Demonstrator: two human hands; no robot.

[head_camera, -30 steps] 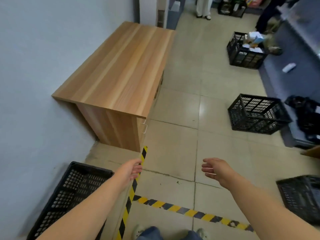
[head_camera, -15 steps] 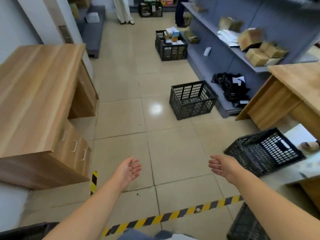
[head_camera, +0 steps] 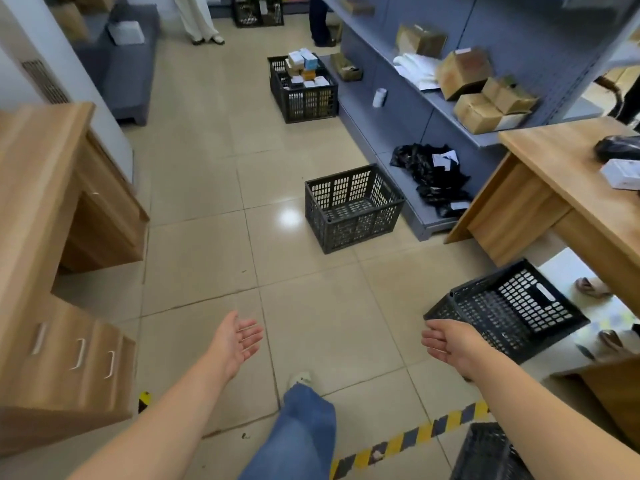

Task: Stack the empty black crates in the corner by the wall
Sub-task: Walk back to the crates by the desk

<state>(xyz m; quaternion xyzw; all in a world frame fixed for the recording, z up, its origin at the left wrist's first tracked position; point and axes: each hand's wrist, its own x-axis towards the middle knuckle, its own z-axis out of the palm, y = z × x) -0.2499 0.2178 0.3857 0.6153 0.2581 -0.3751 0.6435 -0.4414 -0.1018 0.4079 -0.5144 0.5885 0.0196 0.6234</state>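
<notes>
An empty black crate (head_camera: 353,207) stands upright on the tiled floor ahead, right of centre. A second empty black crate (head_camera: 509,311) lies tilted on the floor at the right, just beyond my right hand (head_camera: 450,344). A third black crate (head_camera: 488,452) shows partly at the bottom right edge. My left hand (head_camera: 239,339) is stretched out in front, palm facing inward, fingers apart, holding nothing. My right hand is also open and empty, with its fingers close to the tilted crate's near corner but not touching it.
A wooden desk with drawers (head_camera: 52,271) stands at the left, another wooden desk (head_camera: 561,202) at the right. Grey shelving (head_camera: 450,98) holds cardboard boxes. A black crate full of boxes (head_camera: 304,88) stands further back. Yellow-black tape (head_camera: 408,441) crosses the floor. Two people's legs show far off.
My view has swung right, away from the wall and the crate in the corner, toward the room. Both hands stay open and empty, and I have stepped forward over the tape.
</notes>
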